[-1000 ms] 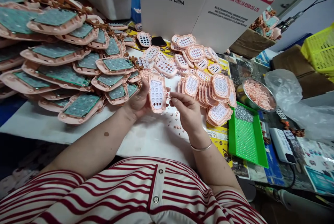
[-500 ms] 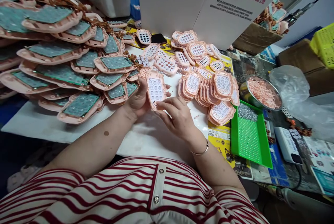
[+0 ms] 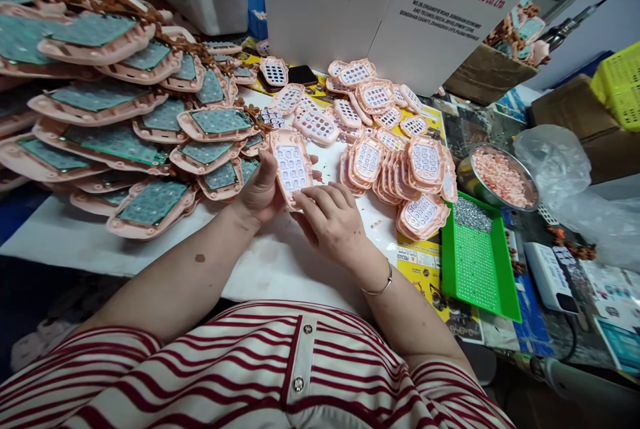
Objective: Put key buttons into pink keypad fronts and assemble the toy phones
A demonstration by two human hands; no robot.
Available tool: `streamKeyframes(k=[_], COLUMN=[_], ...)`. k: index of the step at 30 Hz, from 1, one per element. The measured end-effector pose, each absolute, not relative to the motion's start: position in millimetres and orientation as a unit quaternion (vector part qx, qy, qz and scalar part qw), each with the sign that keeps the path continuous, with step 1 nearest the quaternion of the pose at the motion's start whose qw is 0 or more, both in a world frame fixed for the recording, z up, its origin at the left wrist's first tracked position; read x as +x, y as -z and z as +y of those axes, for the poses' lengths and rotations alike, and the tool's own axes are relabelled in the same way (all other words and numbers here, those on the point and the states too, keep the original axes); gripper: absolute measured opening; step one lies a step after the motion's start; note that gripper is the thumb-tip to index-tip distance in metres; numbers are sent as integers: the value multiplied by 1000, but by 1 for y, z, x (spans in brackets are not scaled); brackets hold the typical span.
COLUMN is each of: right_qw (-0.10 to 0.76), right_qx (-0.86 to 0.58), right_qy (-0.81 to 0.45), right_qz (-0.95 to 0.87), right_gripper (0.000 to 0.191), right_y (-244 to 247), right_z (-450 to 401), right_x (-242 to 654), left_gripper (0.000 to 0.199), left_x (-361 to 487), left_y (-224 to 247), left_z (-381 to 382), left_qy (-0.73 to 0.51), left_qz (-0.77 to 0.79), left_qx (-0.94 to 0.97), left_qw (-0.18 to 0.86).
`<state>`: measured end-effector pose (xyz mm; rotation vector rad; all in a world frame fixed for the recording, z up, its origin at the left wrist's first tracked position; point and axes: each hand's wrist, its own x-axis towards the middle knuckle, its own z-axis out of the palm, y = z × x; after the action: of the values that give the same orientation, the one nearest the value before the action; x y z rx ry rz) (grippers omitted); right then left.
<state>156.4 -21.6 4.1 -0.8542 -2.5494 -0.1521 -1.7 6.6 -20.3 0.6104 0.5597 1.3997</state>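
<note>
A pink plastic casing with a pale keypad set into it is held upright in front of me. My left hand is closed round its left side and back, with fingertips showing past the right edge. My right hand pinches its lower right corner, fingers over the front and the thumb mostly hidden beneath. Whether a small part lies under those fingertips I cannot tell. Just right of my hands stand stacks of similar casings with keypads in place.
Pink casings with green circuit boards pile high on the left. Behind lie casings with open key holes before a white carton. At right are a green tray of screws and a metal bowl of small pink parts.
The casing has shifted slightly left and up and turned a little. My right hand has moved a little left with its fingers drawn together at the casing's lower corner.
</note>
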Motion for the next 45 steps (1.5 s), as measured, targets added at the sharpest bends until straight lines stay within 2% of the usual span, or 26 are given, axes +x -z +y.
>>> streamKeyframes(k=[3, 7, 14, 18, 22, 27, 29, 31, 36, 38, 40, 45], right_qw=[222, 267, 318, 310, 267, 123, 93, 120, 254, 269, 241, 98], right_qx=[-310, -305, -322, -423, -520, -538, -547, -559, -577, -578, -578, -586], right_qy=[55, 63, 158, 170, 197, 186, 161, 147, 162, 163, 149, 189], right_qz=[-923, -912, -878, -834, -787, -813, -816, -807, -759, -753, -765, -782], right_gripper=[30, 30, 32, 27, 26, 23, 21, 23, 29, 28, 28, 29], right_y=[-1, 10, 0, -18, -24, -20, -25, -35, -65, -68, -64, -37], right_z=[-21, -21, -32, -12, 20, 32, 30, 29, 26, 21, 14, 7], right_x=[156, 155, 159, 183, 215, 229, 228, 229, 243, 248, 249, 234], left_gripper=[81, 84, 81, 79, 76, 72, 70, 69, 69, 67, 65, 65], left_x=[-1, 1, 3, 0, -4, -7, -8, -9, -9, -9, -9, -8], left_y=[15, 8, 3, 2, 0, -1, -1, 0, 1, 1, 2, 5], left_z=[7, 7, 0, -1, 0, 1, 2, 3, 4, 4, 3, 3], left_qy=[-622, -618, -591, -559, -557, -576, -582, -586, -587, -587, -586, -587], left_qz=[263, 270, 210, 194, 216, 216, 216, 218, 221, 225, 229, 237], left_qx=[241, 189, 177, 214, 219, 221, 217, 211, 193, 188, 187, 194], left_qw=[697, 714, 758, 777, 772, 756, 753, 752, 754, 755, 755, 749])
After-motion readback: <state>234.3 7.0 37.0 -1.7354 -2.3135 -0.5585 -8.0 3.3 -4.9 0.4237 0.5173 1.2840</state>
